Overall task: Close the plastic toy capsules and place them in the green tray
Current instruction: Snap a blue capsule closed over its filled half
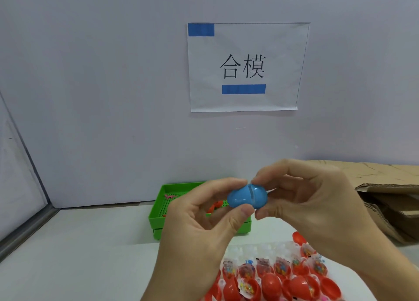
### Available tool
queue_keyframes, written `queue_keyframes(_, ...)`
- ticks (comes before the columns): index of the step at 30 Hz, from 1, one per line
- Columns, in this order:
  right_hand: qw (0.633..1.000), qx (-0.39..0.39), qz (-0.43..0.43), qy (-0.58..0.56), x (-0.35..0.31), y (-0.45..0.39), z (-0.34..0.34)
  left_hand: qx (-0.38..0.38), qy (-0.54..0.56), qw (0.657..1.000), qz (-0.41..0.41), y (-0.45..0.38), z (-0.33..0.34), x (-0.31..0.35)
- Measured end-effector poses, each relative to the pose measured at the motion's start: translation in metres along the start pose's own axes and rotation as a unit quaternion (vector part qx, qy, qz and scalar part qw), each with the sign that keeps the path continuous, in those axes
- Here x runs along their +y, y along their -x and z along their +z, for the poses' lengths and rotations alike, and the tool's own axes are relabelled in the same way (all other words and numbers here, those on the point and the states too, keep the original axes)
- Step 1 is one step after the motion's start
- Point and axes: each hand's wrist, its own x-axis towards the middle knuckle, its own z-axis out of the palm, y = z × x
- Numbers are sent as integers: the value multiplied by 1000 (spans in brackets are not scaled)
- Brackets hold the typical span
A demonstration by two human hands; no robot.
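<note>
A blue egg-shaped capsule (246, 196) is held in the air between both hands, its two halves together with a seam showing in the middle. My left hand (204, 230) pinches its left half between thumb and fingers. My right hand (317, 210) pinches the right half. Behind the hands the green tray (158, 212) stands on the white table, with a few small red and pink pieces in it. Several red capsule halves with toy packets (272, 278) lie at the bottom of the view.
A grey wall with a paper sign (244, 67) stands close behind the tray. Open cardboard boxes (390, 201) sit at the right. A partition with a metal edge (25, 230) runs along the left.
</note>
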Motion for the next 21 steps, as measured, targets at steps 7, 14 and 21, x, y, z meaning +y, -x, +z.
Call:
queue_keyframes(7,998,-11,-36,-50,0,0,2,21,32,999,-7,-1,3,0)
queue_keyframes(14,997,15,-29,-64,-2,-1,7,36,34,999,-1,0,4,2)
queue_keyframes(21,997,11,-31,-71,-4,-1,10,93,-24,995,26,0,10,-5)
